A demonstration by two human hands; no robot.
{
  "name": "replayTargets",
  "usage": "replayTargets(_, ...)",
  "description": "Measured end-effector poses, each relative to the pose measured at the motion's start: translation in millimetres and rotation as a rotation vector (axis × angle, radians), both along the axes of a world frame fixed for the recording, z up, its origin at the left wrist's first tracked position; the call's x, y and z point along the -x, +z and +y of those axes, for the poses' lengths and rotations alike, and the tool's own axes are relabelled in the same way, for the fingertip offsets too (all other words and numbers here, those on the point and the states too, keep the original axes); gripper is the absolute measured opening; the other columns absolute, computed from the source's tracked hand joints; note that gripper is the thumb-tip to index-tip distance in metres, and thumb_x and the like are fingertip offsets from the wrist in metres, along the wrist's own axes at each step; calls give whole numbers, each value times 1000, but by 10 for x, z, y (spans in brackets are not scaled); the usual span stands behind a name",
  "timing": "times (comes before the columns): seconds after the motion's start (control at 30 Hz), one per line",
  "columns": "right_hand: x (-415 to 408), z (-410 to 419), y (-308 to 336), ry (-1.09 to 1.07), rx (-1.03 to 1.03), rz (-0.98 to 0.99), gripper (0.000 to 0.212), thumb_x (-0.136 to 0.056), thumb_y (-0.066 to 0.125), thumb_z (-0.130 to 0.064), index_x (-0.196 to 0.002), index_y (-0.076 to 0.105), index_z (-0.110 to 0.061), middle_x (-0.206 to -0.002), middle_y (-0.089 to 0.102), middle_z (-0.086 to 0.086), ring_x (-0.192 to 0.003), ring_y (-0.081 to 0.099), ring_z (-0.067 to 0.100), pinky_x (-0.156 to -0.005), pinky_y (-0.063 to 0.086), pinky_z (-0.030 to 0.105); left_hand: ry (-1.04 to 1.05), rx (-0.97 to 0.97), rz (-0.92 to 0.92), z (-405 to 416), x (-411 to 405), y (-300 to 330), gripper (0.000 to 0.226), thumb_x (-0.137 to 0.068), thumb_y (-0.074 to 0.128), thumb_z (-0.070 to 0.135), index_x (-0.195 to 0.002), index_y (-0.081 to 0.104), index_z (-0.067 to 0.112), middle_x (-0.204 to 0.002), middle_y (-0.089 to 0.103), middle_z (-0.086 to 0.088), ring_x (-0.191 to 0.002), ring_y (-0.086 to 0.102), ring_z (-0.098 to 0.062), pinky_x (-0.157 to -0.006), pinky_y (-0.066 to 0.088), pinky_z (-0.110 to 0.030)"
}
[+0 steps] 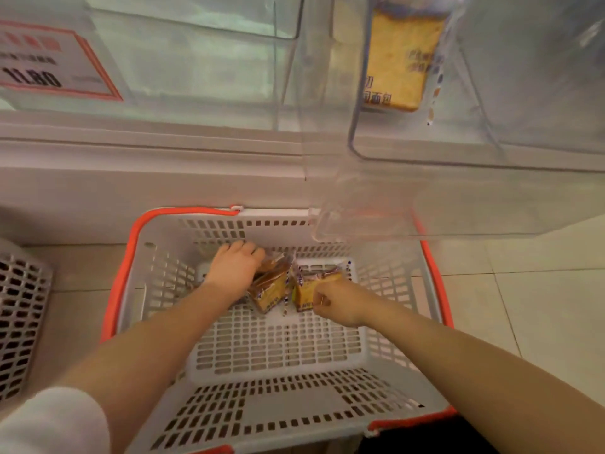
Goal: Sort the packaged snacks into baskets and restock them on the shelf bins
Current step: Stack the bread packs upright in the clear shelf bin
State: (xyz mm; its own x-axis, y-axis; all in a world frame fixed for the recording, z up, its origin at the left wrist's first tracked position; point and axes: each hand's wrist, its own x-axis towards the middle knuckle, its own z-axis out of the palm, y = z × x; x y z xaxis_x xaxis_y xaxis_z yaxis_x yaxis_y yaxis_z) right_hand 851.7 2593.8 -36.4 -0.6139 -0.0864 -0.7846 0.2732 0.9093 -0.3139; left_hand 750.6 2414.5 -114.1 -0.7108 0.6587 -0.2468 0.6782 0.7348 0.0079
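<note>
Two hands reach into the basket (137, 257), each grip pinching a bread packet: left hand (234, 268), right hand (337, 301).

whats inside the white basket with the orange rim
Two bread packets at the far end: the left hand grips one, the right hand pinches the other. Anything under the left hand is hidden.

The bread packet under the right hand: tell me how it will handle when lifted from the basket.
The bread packet is probably light and soft, since it shows a sliced loaf in thin film. The glossy wrapper may slip or crinkle where the right hand pinches it. Squeezing hard would likely crush it.
</note>
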Motion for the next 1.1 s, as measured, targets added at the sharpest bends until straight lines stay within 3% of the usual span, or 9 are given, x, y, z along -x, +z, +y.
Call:
replayTargets(0.13, -18, 47, 146, -112, 59, -45, 57, -94, 55, -31, -136, 37, 2, -134, 49, 20, -116, 51, 35, -90, 42, 35, -274, -238, 46, -179, 28, 671, 36, -52, 85, 8, -79, 60, 9, -80, 59, -11, -68, 60, -31, -55, 48, -33)
replayTargets(0.23, -67, 110, 325, -282, 183, -71, 87, -84, 67, -36, -148, 13, -12, -142, 41, 10, -122, 47, 25, -90, 39, 28, -350, -358, -19, -301, -14, 1148, 27, -66, 81, 4, -79, 58, 3, -86, 60, -17, -58, 61, -31, -40, 45, -30)
replayTargets(0.4, -298, 32, 666, -575, 612, -71, 72, -80, 71, -31, -141, 33, -19, -138, 46, 4, -117, 53, 16, -98, 46, 33, -93, -565, -207, -480, -284, 1587, 20, -93, 52, 20, -107, 54, 6, -112, 59, -9, -96, 60, -29, -75, 46, -36)
replayTargets(0.57, -430, -130, 1230, -616, 875, 7, 51, -80, 68, -14, -127, 50, -7, -100, 68, -1, -84, 66, 12, -71, 53, 21, 315, -888, -331, -546, -461, 2034, 20, -93, 54, 22, -75, 45, 24, -70, 60, 3, -66, 56, -12, -61, 40, -15)
replayTargets(0.63, -455, -230, 1422, -692, 820, 190, 34, -82, 66, -6, -115, 58, -6, -81, 70, -6, -66, 65, 7, -59, 52, 17, 438, -1032, -474, -584, -476, 2168, 19, -93, 53, 23, -75, 47, 22, -74, 63, -1, -70, 59, -18, -71, 46, -29)
replayTargets(0.7, -524, -329, 1573, -723, 791, 311, 19, -82, 67, -5, -99, 63, -13, -71, 69, -8, -58, 63, 6, -52, 50, 16, 484, -1146, -605, -637, -499, 2271, 15, -94, 52, 21, -79, 49, 20, -70, 65, 2, -67, 60, -12, -63, 49, -26)
replayTargets(0.83, -709, -416, 1778, -767, 865, 441, 13, -83, 65, -5, -92, 64, -14, -71, 69, -6, -58, 62, 9, -55, 51, 18, 462, -1310, -751, -743, -569, 2445, 15, -84, 61, 29, -94, 52, 22, -73, 71, 9, -63, 64, -1, -56, 50, -14)
replayTargets(0.93, -759, -430, 1844, -947, 1064, 513, 17, -84, 60, -1, -99, 61, -9, -83, 70, 2, -68, 66, 15, -66, 56, 25, 555, -1453, -859, -824, -654, 2523, 42, -66, 62, 42, -102, 52, 22, -81, 73, 8, -77, 69, -6, -63, 52, -17)
replayTargets(1.1, -790, -678, 1848, -970, 1176, 383, 25, -85, 57, 3, -107, 57, -8, -98, 68, 7, -80, 68, 15, -76, 57, 27, 474, -1401, -1065, -718, -997, 2548, 49, -63, 69, 35, -109, 59, 19, -103, 72, 4, -95, 67, -12, -77, 54, -26)
